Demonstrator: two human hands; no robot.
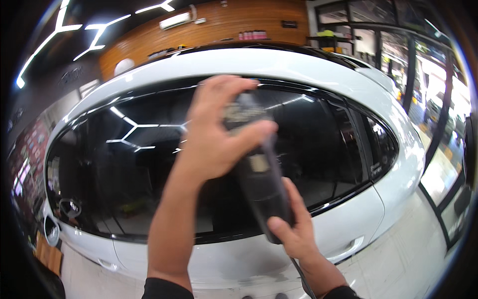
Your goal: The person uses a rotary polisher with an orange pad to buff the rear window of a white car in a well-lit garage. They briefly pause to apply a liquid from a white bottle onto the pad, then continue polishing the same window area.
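A long black corded power tool, which looks like a car polisher [261, 187], is held up in front of the side windows [313, 139] of a white car [338, 214]. My left hand [211, 127] grips its upper head end, thumb across the near side and fingers over the top. Lower down, my right hand [296, 231] wraps round the rear of the body, where a dark cord [301, 274] runs down past my wrist. The tool tilts, its head up and to the left. Its working face is hidden, so I cannot tell whether it touches the car. Motion blurs the tool and left hand.
The car spans the view, with door handles [353, 246] on its side and a mirror [51, 230] at far left. Behind its roof [229, 59] is a wooden wall [209, 27] with bottles [252, 35]. Glass doors [413, 74] stand right. Pale tiled floor [398, 254] lies below.
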